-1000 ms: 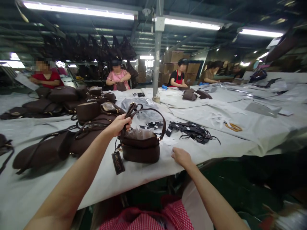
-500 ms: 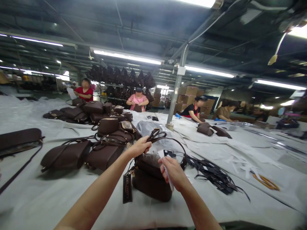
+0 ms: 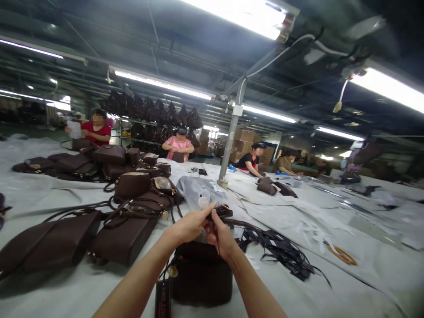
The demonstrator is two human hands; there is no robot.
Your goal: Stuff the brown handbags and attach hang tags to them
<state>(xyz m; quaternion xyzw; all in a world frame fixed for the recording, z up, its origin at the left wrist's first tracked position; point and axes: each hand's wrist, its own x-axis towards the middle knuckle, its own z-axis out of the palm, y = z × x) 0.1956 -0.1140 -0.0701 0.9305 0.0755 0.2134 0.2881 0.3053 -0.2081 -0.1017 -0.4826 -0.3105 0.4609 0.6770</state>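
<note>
A dark brown handbag (image 3: 202, 278) stands upright on the table right in front of me. Its folded strap (image 3: 225, 212) is gathered above it, pinched in my left hand (image 3: 190, 227). My right hand (image 3: 223, 236) is closed against the left fingertips at the strap; a pale edge of the white slips it holds shows below its fingers. A small white piece (image 3: 203, 202) sticks up by my left fingers; what holds it is unclear. From the bag's left side hang a black tag (image 3: 163, 300) and a round gold charm (image 3: 172, 270).
More brown handbags (image 3: 126, 238) are heaped to the left. Black tags with cords (image 3: 285, 251) lie to the right, near white strips (image 3: 313, 234) and a yellow-brown ring (image 3: 341, 255). Behind the bag are a clear plastic bag (image 3: 188, 187) and a post (image 3: 230, 145). Several co-workers sit across the table.
My right hand has come up from the bag's front to meet my left hand at the strap. The strap loops now sit lower and tighter. The view has shifted right.
</note>
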